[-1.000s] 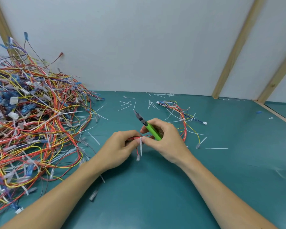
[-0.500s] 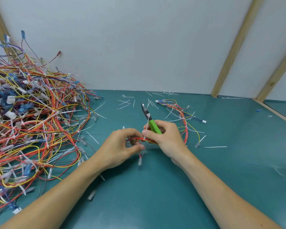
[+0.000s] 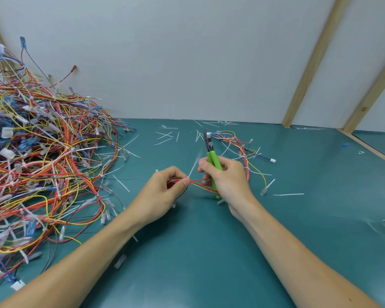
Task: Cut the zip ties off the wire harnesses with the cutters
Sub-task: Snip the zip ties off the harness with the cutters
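Head view: left hand (image 3: 165, 192) pinches the harness (image 3: 196, 184) at its zip tie (image 3: 193, 166), whose tail slants up-right toward the cutters (image 3: 211, 158) gripped upright in the nearby right hand (image 3: 226, 178).

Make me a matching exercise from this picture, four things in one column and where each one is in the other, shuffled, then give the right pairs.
Things:
1. cutters
2. big wire pile
3. small harness
4. long cut tie

Places:
A. lying alone on the mat, right of the right hand
B. in the right hand
C. far left of the mat
D. on the mat behind the right hand

Pairs: 1-B, 2-C, 3-D, 4-A
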`<state>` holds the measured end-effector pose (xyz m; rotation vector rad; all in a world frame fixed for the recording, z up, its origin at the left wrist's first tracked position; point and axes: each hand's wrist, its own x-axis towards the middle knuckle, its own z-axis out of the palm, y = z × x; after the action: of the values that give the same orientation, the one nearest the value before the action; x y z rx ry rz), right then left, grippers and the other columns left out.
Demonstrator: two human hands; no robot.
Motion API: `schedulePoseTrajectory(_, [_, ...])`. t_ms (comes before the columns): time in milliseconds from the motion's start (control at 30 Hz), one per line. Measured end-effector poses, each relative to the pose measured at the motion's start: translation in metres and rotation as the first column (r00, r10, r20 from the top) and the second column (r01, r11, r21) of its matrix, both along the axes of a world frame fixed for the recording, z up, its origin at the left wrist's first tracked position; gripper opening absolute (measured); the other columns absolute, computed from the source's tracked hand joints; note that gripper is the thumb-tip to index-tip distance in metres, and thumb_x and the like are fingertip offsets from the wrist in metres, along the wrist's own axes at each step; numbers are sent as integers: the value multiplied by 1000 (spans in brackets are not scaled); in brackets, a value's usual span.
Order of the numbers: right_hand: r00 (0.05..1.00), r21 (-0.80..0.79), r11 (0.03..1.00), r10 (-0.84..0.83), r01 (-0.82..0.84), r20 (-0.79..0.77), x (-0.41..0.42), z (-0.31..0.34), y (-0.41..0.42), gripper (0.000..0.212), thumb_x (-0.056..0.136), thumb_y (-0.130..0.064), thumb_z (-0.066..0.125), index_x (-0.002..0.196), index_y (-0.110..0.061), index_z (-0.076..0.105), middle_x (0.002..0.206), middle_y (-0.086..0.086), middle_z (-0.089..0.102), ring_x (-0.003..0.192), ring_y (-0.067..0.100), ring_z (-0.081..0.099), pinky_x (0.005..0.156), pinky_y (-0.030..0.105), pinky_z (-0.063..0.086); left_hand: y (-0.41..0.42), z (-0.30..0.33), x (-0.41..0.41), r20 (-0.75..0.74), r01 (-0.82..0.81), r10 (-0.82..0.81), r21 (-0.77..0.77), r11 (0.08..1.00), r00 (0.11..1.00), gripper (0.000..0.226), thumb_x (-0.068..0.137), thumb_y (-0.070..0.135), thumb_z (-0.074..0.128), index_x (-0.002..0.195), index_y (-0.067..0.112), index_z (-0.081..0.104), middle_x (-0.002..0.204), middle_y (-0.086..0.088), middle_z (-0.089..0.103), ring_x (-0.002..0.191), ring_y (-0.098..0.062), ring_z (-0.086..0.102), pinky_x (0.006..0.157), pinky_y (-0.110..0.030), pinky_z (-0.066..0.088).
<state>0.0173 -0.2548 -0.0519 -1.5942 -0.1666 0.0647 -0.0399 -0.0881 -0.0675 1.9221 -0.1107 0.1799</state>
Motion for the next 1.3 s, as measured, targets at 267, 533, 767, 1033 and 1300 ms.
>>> schedulePoseTrajectory(267, [987, 45, 998, -59, 53, 149, 0, 25, -17, 32, 90, -36, 57, 89, -6, 67, 77, 8, 74, 61, 21, 59, 59, 38, 55, 0, -4, 3, -4, -123, 123, -79, 989, 992, 9, 101, 19, 58, 93, 17, 63, 53, 16, 41, 49, -5, 38, 47, -14, 41])
schedulePoseTrajectory(533, [992, 352, 935, -19, -28, 128, -8, 38, -7, 31, 111, -35, 42, 116, -15, 66, 105, 2, 72, 91, 15, 67, 96, 47, 57, 13, -2, 5, -9, -152, 152, -144, 978, 988, 18, 100, 20, 61, 86, 10, 68, 59, 7, 54, 49, -8, 42, 50, -13, 35])
schedulePoseTrajectory(767, [953, 33, 999, 7, -18, 302, 6, 43, -28, 34, 107, -50, 42, 125, -32, 64, 104, 0, 71, 88, 13, 68, 81, 38, 56, 8, -2, 4, 10, -122, 124, -97, 988, 992, 18, 105, 19, 51, 90, 11, 57, 58, 8, 42, 52, -11, 33, 51, -20, 36])
schedulePoseTrajectory(1033, [909, -418, 907, 217, -53, 355, 8, 30, -44, 13, 89, -38, 79, 87, -25, 80, 79, -7, 78, 78, 18, 74, 80, 47, 60, 22, 1, 10, -3, -304, 305, -65, 950, 952, 17, 104, 20, 53, 92, 9, 58, 65, 3, 62, 52, -8, 47, 51, -16, 44])
schedulePoseTrajectory(1300, [885, -591, 807, 270, 8, 380, 14, 23, -45, 23, 75, -50, 88, 90, -34, 80, 81, -18, 75, 79, 7, 69, 76, 31, 56, 22, 3, 6, -5, -236, 238, -161, 958, 971, 15, 100, 13, 60, 91, 1, 60, 71, -6, 74, 49, -16, 52, 42, -23, 44])
